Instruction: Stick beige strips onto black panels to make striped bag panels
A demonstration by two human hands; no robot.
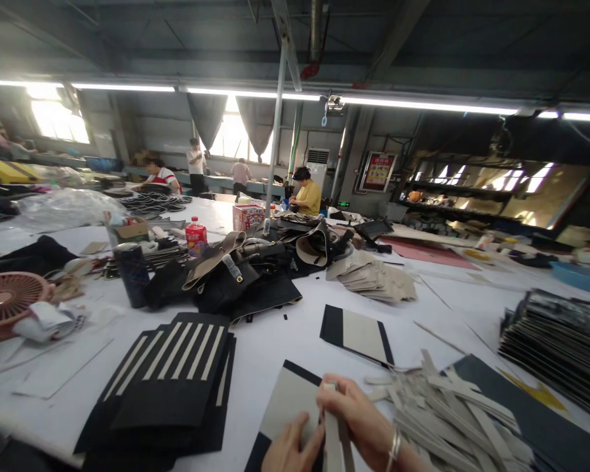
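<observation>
A black panel with a grey sheet (286, 401) on it lies in front of me at the bottom centre. My left hand (292, 446) rests on its lower part, fingers spread, with the thumb side close to the other hand. My right hand (356, 416), a bracelet at its wrist, is closed around grey strips (333, 436) held over the panel's right edge. Beside it on the right lies a loose heap of grey strips (452, 413). Farther back is another black panel with a grey sheet (361, 331). Black panels with pale stripes (177, 373) are stacked on the left.
Black bag pieces (255, 269) are heaped mid-table, near a dark tumbler (132, 275) and a red bottle (195, 237). A pink fan (10, 298) stands at the left. Dark sheets (560, 347) are stacked at the right. A person in yellow (308, 195) sits across the table.
</observation>
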